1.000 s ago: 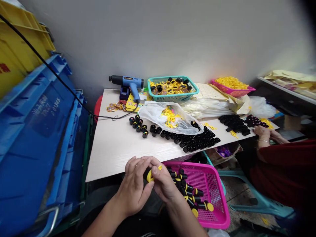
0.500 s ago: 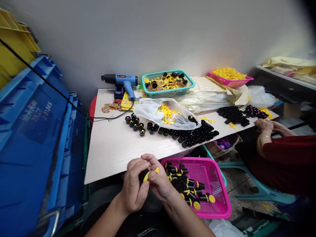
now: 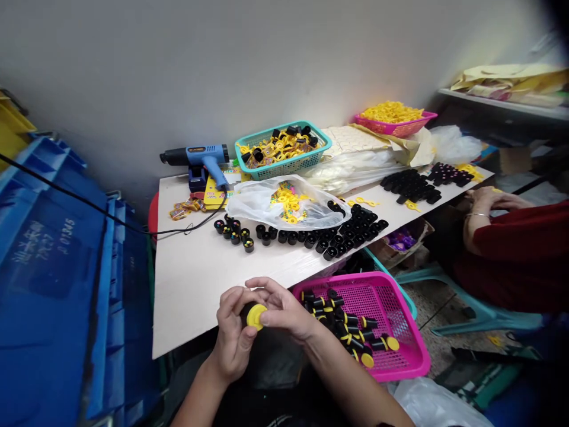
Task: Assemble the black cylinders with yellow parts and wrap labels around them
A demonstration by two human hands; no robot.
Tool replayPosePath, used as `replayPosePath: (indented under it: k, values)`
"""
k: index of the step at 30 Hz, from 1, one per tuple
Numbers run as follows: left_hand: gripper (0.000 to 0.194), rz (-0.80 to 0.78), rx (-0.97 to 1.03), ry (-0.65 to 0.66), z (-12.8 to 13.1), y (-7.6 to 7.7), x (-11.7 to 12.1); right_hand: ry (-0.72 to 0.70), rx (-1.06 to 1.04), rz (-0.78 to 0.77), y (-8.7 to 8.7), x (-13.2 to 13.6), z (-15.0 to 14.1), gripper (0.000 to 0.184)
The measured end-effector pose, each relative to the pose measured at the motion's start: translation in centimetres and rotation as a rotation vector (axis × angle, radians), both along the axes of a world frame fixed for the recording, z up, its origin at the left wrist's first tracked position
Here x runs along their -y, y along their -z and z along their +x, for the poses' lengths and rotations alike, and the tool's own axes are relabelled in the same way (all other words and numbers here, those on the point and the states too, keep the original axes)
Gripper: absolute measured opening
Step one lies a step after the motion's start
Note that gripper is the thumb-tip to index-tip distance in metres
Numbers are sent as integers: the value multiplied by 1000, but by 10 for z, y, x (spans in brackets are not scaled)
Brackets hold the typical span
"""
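Note:
A small black cylinder with a round yellow cap (image 3: 256, 317) is held in front of my body, its cap turned toward me. My left hand (image 3: 232, 341) is wrapped round the black part. The thumb of my right hand (image 3: 287, 315) presses on the yellow cap, while its fingers curl behind. Just right of my hands, a pink basket (image 3: 415, 350) holds several black cylinders with yellow caps (image 3: 367, 359). Rows of open black cups (image 3: 329, 253) stand on the table (image 3: 191, 290); a few at the left contain coloured bits (image 3: 248, 244).
A plastic bag (image 3: 249, 201) of yellow parts lies mid-table. Behind it stand a blue heat gun (image 3: 214, 166), a teal basket (image 3: 288, 166) and a pink basket of yellow pieces (image 3: 395, 127). Blue crates (image 3: 48, 284) rise at left. A co-worker's hands (image 3: 489, 201) are at right.
The yellow cap has turned from edge-on to face me, with the black body now showing beside it. My hands have shifted slightly left, and the camera view has tilted and moved a little.

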State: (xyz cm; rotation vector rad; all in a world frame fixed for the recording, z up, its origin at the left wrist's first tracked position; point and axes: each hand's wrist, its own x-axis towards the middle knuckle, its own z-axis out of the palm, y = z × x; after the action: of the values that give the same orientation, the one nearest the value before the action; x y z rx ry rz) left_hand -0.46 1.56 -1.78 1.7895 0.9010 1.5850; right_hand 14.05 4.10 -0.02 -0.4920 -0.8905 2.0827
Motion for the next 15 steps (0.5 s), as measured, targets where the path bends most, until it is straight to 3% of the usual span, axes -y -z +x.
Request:
replayPosePath:
  k: [4,8,11,13,15]
  values:
    - [52,140,-309,-93,0,7,-2,79,162,179,2,-5,9,47]
    - [51,137,-467,10,22,-2,-1,78,249,242,3,0,34,54]
    - [49,187,-465,47,28,-12,-16,318,386,212,2,9,74,51]
    - [44,164,-442,-74,12,-15,-41,532,540,146,2,15,115,49]
    - [33,10,-468,-267,-23,-16,-78,693,747,110,3,17,160,46]
